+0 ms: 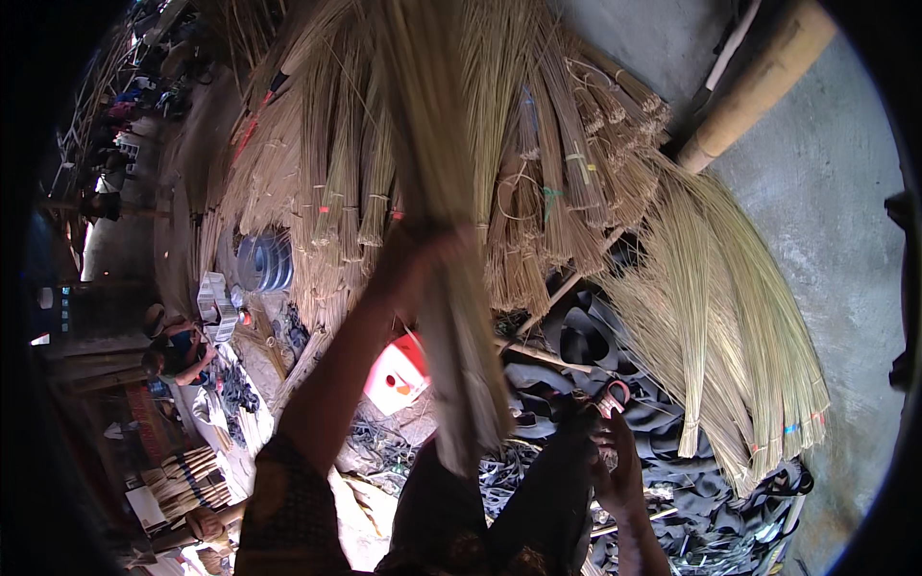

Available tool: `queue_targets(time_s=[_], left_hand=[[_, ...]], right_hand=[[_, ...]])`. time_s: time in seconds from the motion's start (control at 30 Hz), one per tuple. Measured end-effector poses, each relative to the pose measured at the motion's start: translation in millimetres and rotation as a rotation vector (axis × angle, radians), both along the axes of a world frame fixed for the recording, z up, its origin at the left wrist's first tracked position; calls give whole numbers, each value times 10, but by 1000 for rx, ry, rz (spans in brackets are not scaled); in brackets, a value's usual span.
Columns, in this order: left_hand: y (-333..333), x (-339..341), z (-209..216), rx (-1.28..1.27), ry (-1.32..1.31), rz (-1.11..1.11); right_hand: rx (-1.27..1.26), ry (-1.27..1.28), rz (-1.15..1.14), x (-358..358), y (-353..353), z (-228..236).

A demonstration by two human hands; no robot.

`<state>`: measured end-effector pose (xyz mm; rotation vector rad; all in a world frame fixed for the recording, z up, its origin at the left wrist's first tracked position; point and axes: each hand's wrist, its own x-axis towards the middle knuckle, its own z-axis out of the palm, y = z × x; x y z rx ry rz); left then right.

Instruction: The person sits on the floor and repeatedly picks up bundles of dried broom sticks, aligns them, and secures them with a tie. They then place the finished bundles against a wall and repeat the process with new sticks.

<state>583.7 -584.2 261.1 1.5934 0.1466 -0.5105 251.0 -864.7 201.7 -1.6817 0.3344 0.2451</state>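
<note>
My left hand (418, 264) is wrapped around a long bundle of thin broom bristles (461, 346). The bundle is held upright in front of me, and its cut lower end hangs between my knees; motion blurs it. My right hand (618, 466) is low by my right knee with its fingers curled. Just above those fingers is a pinkish-red loop (615, 394), perhaps a handle or a ring. What the fingers close on is too dark to make out.
Many tied bristle bundles (336, 182) lean ahead, and looser pale ones (711, 317) spread right by the grey wall (816, 182). A thick bamboo pole (759, 86) leans there. Black rubber strips (672, 499) cover the floor near a red-and-white container (396, 376). Another person (178, 346) sits left.
</note>
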Motion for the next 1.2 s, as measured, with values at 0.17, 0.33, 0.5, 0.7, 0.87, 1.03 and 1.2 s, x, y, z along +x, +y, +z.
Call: queue_targets(time_s=[0.17, 0.33, 0.5, 0.7, 0.87, 1.03, 1.2], left_hand=[[964, 1657, 504, 999, -346, 341], [1094, 1030, -55, 436, -420, 216], [459, -889, -1706, 351, 236, 115], [-510, -3033, -2686, 472, 617, -610], [-1292, -3641, -2641, 452, 653, -712], [-1529, -3540, -2537, 522, 808, -622], [-1524, -3323, -2432, 650, 771, -587]], right_hand=[[-118, 177, 40, -214, 93, -427], [-511, 189, -21, -645, -278, -1471], [-745, 427, -323, -1299, -1084, -2566], [-711, 1044, -437, -1556, -2107, -3025], [-914, 982, -424, -1589, -2494, -3555], [-1002, 889, -274, -1582, -2662, -3955], [-894, 720, -239, -1653, -2900, -3570]])
